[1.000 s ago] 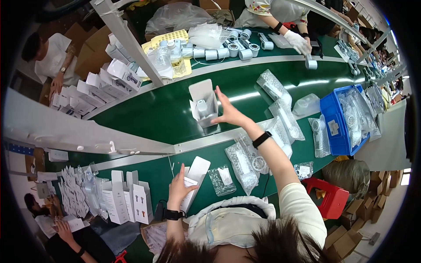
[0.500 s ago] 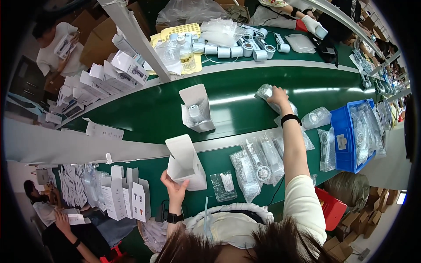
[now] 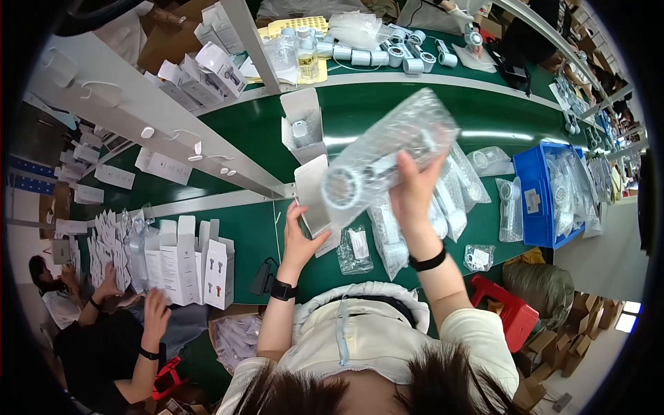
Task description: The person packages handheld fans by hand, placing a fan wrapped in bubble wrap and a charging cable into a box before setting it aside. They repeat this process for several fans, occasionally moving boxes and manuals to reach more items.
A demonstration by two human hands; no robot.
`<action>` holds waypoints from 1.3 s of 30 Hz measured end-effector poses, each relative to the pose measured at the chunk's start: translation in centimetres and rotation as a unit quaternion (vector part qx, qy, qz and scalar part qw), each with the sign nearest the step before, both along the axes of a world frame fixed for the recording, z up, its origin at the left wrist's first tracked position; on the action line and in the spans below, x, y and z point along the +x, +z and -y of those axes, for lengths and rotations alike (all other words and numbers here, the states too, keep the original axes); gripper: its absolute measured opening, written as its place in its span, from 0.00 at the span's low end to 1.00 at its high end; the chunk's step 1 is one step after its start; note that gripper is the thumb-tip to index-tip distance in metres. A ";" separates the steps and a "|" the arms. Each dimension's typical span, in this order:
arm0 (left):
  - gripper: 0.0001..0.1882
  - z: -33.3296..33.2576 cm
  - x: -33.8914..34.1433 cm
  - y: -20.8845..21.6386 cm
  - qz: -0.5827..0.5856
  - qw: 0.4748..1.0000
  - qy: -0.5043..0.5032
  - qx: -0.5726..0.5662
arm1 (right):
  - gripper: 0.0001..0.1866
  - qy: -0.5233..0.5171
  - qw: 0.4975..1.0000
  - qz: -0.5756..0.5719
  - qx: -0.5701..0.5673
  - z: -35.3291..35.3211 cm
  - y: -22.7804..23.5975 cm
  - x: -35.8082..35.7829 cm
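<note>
My right hand (image 3: 415, 183) grips a clear bubble-wrap pouch (image 3: 387, 152), held tilted above the bench. Through the plastic shows a pale device with a round, ring-shaped head at its lower left end. That end overlaps an open white box (image 3: 315, 197), whose mouth it partly hides; I cannot tell whether they touch. Thumb and fingers of my left hand (image 3: 304, 238) are closed around the box's near side. A second open white box (image 3: 302, 117) stands beyond, with a pale wrapped item (image 3: 301, 133) inside. By my left hand lies a small clear packet (image 3: 355, 250).
Several bubble-wrapped devices (image 3: 387, 238) lie right of the packet. A blue bin (image 3: 536, 200) of wrapped devices stands at the right. White cartons (image 3: 220, 273) stand at the left, near a co-worker's hand (image 3: 156, 321). A metal rail (image 3: 166, 131) crosses the upper left.
My right hand has brought the bubble-wrap pouch from the far side of the bench back toward the box in my left hand. The whole view has shifted.
</note>
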State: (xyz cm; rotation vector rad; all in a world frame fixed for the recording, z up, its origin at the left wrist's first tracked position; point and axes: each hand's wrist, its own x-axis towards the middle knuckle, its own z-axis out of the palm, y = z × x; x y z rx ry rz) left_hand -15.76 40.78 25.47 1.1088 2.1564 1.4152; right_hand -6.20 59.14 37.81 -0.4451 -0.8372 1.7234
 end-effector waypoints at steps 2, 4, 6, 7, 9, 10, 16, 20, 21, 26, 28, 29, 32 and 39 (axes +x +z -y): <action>0.42 -0.5 0.5 0.0 0.011 1.000 0.012 0.012 | 0.34 -0.012 0.998 0.056 -0.017 3.0 -2.4 -2.6; 0.41 -0.3 0.8 -0.4 0.039 0.996 0.068 0.036 | 0.31 -0.065 0.975 0.197 0.080 4.7 -5.0 -4.1; 0.41 -0.1 1.5 -1.0 0.054 0.992 0.101 0.047 | 0.30 -0.099 0.947 0.251 0.173 4.9 -5.9 -3.6; 0.41 -0.1 2.1 -1.4 0.010 0.994 0.086 0.073 | 0.29 -0.134 0.907 0.300 0.265 5.0 -6.2 -3.3; 0.42 -0.4 3.2 -1.9 -0.078 0.988 0.054 0.124 | 0.27 -0.164 0.853 0.344 0.356 5.0 -6.1 -3.1; 0.42 -0.7 3.8 -2.0 -0.077 0.988 0.056 0.124 | 0.27 -0.151 0.846 0.370 0.354 4.9 -5.6 -3.1; 0.37 -2.1 4.4 -1.0 -0.197 0.964 0.095 0.148 | 0.25 -0.170 0.826 0.362 0.397 4.6 -5.4 -1.8; 0.37 -2.8 5.7 -1.4 -0.213 0.960 0.106 0.146 | 0.21 -0.200 0.830 0.391 0.344 4.7 -5.8 -3.8; 0.37 -2.9 5.9 -1.6 -0.206 0.961 0.118 0.145 | 0.21 -0.199 0.830 0.390 0.345 4.6 -5.8 -3.5; 0.37 -2.0 4.1 -2.3 -0.137 0.965 0.155 0.161 | 0.22 0.038 0.674 0.424 0.604 5.8 -4.7 -0.1; 0.37 -1.0 3.0 -2.7 -0.133 0.969 0.118 0.171 | 0.23 0.132 0.641 0.409 0.636 6.9 -4.4 0.7; 0.37 -0.7 2.8 -2.6 -0.132 0.970 0.098 0.177 | 0.23 0.132 0.640 0.408 0.638 6.8 -4.8 0.7; 0.38 0.1 2.8 -2.3 -0.118 0.971 0.077 0.193 | 0.22 0.094 0.602 0.512 0.606 6.3 -7.8 0.2; 0.37 3.8 2.5 0.1 -0.111 0.984 0.091 0.103 | 0.21 0.151 0.814 0.450 0.335 5.2 -14.4 4.9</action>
